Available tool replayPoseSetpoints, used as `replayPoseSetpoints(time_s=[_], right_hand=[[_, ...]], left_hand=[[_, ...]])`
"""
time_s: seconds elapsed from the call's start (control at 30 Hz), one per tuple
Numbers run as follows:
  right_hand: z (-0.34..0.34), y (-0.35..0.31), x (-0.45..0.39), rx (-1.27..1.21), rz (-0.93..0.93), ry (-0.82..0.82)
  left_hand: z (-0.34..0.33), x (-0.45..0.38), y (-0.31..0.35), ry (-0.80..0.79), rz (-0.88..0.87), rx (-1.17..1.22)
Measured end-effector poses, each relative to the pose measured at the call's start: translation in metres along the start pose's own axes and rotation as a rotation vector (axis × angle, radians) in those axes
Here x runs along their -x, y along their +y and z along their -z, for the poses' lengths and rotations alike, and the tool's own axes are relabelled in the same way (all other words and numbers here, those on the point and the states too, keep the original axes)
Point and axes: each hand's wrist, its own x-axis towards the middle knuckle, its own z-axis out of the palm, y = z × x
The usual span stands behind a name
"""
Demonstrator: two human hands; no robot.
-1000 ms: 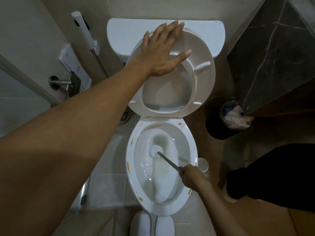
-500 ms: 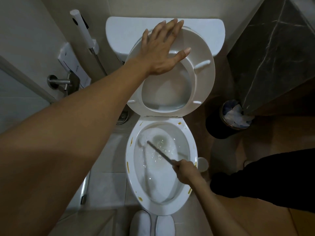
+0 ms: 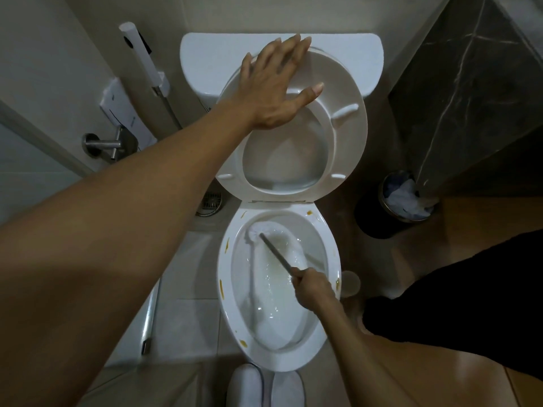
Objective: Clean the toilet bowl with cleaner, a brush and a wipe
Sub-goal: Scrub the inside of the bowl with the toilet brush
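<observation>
Left hand (image 3: 274,83) flat with fingers spread, pressing the raised toilet seat (image 3: 345,118) back, white brush head (image 3: 258,230) against the back-left wall inside the toilet bowl (image 3: 232,324), right hand (image 3: 314,290) curled tight round the brush handle (image 3: 276,254), black bin (image 3: 373,218) beside.
</observation>
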Motion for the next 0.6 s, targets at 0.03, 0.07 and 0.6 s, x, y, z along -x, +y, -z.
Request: replayPoseSetpoints(time_s=[0.03,0.07,0.6], right_hand=[[-0.003,-0.003,-0.001,-0.013,0.005,-0.011],[-0.005,-0.003,0.0,-0.02,0.006,-0.01],[0.002,0.015,0.004,-0.082,0.036,-0.006]], left_hand=[[0.0,0.0,0.0,0.0,-0.001,-0.001],[0.0,0.0,0.0,0.0,-0.002,-0.002],[-0.001,0.0,0.0,0.002,-0.006,-0.008]])
